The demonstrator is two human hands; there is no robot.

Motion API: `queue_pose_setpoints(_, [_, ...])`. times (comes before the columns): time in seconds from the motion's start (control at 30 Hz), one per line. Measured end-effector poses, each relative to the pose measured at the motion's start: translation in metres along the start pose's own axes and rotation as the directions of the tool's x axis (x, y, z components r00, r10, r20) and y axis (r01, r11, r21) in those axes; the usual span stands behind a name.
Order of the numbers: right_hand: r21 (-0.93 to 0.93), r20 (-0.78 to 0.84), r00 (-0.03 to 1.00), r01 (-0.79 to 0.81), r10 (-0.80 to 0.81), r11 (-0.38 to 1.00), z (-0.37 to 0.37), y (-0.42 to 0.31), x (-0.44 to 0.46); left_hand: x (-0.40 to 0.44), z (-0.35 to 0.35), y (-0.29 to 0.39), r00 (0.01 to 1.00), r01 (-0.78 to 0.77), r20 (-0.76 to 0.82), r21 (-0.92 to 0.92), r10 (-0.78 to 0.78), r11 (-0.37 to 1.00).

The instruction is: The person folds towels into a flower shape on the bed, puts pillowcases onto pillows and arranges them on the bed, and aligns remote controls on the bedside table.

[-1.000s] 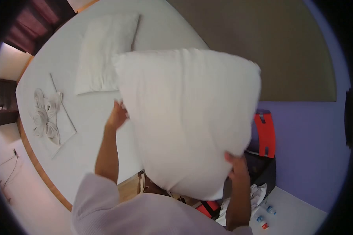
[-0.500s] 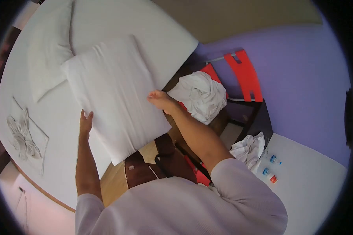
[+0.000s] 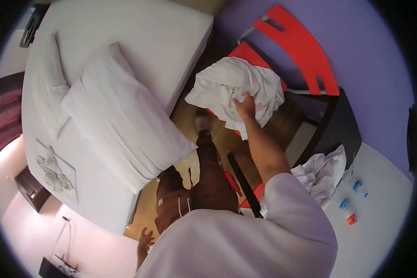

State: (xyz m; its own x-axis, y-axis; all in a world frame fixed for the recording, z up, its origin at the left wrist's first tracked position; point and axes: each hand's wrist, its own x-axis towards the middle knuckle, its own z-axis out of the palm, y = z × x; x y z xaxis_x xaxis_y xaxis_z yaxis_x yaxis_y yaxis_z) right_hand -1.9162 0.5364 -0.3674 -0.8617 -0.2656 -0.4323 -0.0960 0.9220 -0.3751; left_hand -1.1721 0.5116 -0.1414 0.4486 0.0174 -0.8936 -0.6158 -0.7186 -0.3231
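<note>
My right hand (image 3: 245,105) is over a crumpled white sheet (image 3: 213,83) heaped on a red chair (image 3: 294,39). Its thumb and fingers are apart; whether they touch the cloth is hard to tell. Low by my hip, my left hand (image 3: 146,239) hangs with fingers spread and holds nothing. A white pillow (image 3: 125,116) lies on the bed (image 3: 171,28), its near corner sticking out past the mattress edge. Beside it rests a second white pillow (image 3: 46,92).
Folded towels (image 3: 53,171) lie on the bed's left side. To the right, a white table (image 3: 380,194) carries more crumpled white cloth (image 3: 322,173) and two small bottles (image 3: 347,211). A purple wall (image 3: 356,51) stands behind the chair.
Both hands have left the pillow, which now rests on the bed. My right hand has moved right to the sheet on the chair; my left hand has dropped to my side.
</note>
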Motion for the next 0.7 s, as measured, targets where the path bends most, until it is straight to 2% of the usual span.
queue_pose_setpoints(0.03, [0.005, 0.032, 0.997, 0.071, -0.071, 0.997, 0.006, -0.009, -0.006, -0.005, -0.002, 0.009, 0.997, -0.079, 0.021, -0.002, 0.079, 0.997])
queue_pose_setpoints(0.1, [0.013, 0.065, 0.998, -0.004, 0.004, 1.0, 0.028, -0.017, -0.011, -0.012, -0.008, 0.029, 0.97, -0.236, 0.059, -0.021, 0.236, 0.972])
queue_pose_setpoints(0.13, [0.014, 0.084, 0.996, -0.04, 0.039, 0.999, 0.037, -0.021, -0.012, -0.035, -0.003, 0.064, 0.961, -0.273, -0.042, -0.037, 0.272, 0.961])
queue_pose_setpoints(0.17, [-0.003, 0.057, 0.994, -0.094, 0.094, 0.996, 0.039, -0.029, -0.012, -0.054, -0.002, 0.098, 0.922, -0.387, -0.061, -0.089, 0.383, 0.918])
queue_pose_setpoints(0.2, [-0.019, 0.028, 0.988, -0.148, 0.149, 0.989, 0.035, -0.039, -0.011, -0.061, -0.006, 0.122, 0.848, -0.53, -0.098, -0.139, 0.521, 0.836])
queue_pose_setpoints(0.23, [-0.038, -0.001, 0.979, -0.205, 0.205, 0.978, 0.033, -0.046, -0.012, -0.099, 0.003, 0.162, 0.809, -0.587, -0.155, -0.18, 0.567, 0.789])
queue_pose_setpoints(0.27, [0.026, 0.091, 0.973, -0.216, 0.213, 0.976, 0.036, -0.042, -0.002, -0.126, 0.009, 0.192, 0.761, -0.645, -0.204, -0.129, 0.616, 0.754])
queue_pose_setpoints(0.3, [0.115, 0.083, 0.976, -0.208, 0.199, 0.971, 0.035, -0.037, -0.004, -0.148, 0.014, 0.21, 0.684, -0.725, -0.215, -0.091, 0.697, 0.683])
queue_pose_setpoints(0.37, [0.284, 0.044, 0.987, -0.161, 0.155, 0.945, 0.022, -0.034, -0.002, -0.181, 0.022, 0.234, 0.604, -0.791, -0.175, -0.015, 0.778, 0.611])
queue_pose_setpoints(0.4, [0.502, -0.066, 0.99, -0.073, 0.122, 0.862, 0.027, -0.017, -0.001, -0.186, 0.028, 0.239, 0.585, -0.808, -0.134, -0.011, 0.8, 0.589])
queue_pose_setpoints(0.43, [0.746, 0.031, 0.993, -0.096, 0.11, 0.658, 0.001, -0.014, -0.011, -0.191, 0.032, 0.243, 0.562, -0.826, -0.093, -0.009, 0.822, 0.563])
queue_pose_setpoints(0.47, [0.815, 0.024, 0.99, -0.099, 0.137, 0.57, -0.026, -0.015, -0.023, -0.196, 0.034, 0.245, 0.535, -0.844, -0.051, -0.008, 0.843, 0.536])
queue_pose_setpoints(0.5, [0.857, 0.1, 0.988, -0.144, 0.114, 0.494, -0.055, -0.006, -0.028, -0.194, 0.038, 0.245, 0.529, -0.849, -0.028, -0.027, 0.848, 0.528])
queue_pose_setpoints(0.53, [0.865, 0.07, 0.99, -0.122, 0.124, 0.487, -0.093, -0.015, -0.042, -0.194, 0.041, 0.247, 0.523, -0.852, -0.022, 0.033, 0.852, 0.523])
queue_pose_setpoints(0.57, [0.906, 0.071, 0.994, -0.099, 0.082, 0.412, -0.122, -0.014, -0.049, -0.193, 0.045, 0.246, 0.516, -0.852, -0.013, 0.089, 0.856, 0.515])
queue_pose_setpoints(0.6, [0.969, 0.049, 0.999, -0.052, 0.018, 0.241, -0.153, -0.022, -0.058, -0.185, 0.047, 0.244, 0.504, -0.861, 0.002, 0.085, 0.864, 0.502])
queue_pose_setpoints(0.67, [0.969, 0.029, 0.999, -0.019, -0.038, 0.248, -0.204, -0.025, -0.059, -0.171, 0.045, 0.245, 0.473, -0.879, 0.027, 0.08, 0.881, 0.47])
queue_pose_setpoints(0.7, [0.965, -0.06, 0.998, 0.062, -0.015, 0.256, -0.233, -0.035, -0.066, -0.168, 0.046, 0.247, 0.436, -0.899, 0.026, 0.064, 0.9, 0.434])
